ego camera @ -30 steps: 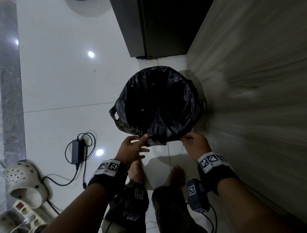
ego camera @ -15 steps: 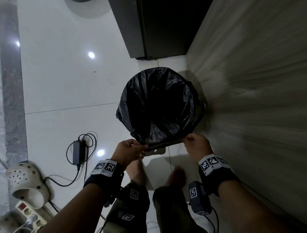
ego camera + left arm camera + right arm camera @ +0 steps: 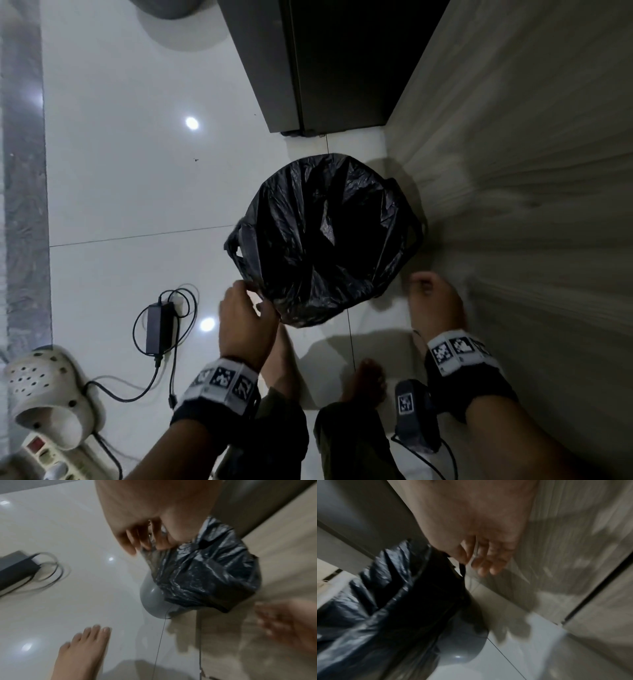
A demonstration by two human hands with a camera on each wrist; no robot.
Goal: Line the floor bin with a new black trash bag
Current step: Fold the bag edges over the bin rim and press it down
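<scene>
The black trash bag [image 3: 325,240] sits in the grey floor bin [image 3: 150,601], its mouth spread and folded down over the rim. My left hand [image 3: 251,298] is at the bag's near-left edge. In the left wrist view its fingers [image 3: 147,545] curl into the bag's [image 3: 205,574] plastic and grip it. My right hand [image 3: 424,287] is to the right of the bin, apart from the bag and blurred. In the right wrist view its fingers [image 3: 484,561] hang relaxed beside a handle loop of the bag [image 3: 393,601]. The bin [image 3: 471,649] shows below the fold.
A wooden panel [image 3: 513,171] runs close along the bin's right side, and a dark cabinet [image 3: 325,68] stands behind it. A charger with its cable [image 3: 159,325], a sandal [image 3: 44,394] and a power strip [image 3: 51,459] lie on the white floor at left. My bare feet [image 3: 281,359] stand just before the bin.
The bag's near edge has come down over the rim. My right hand has let go of the edge and moved off to the right. My left hand has shifted left along the rim.
</scene>
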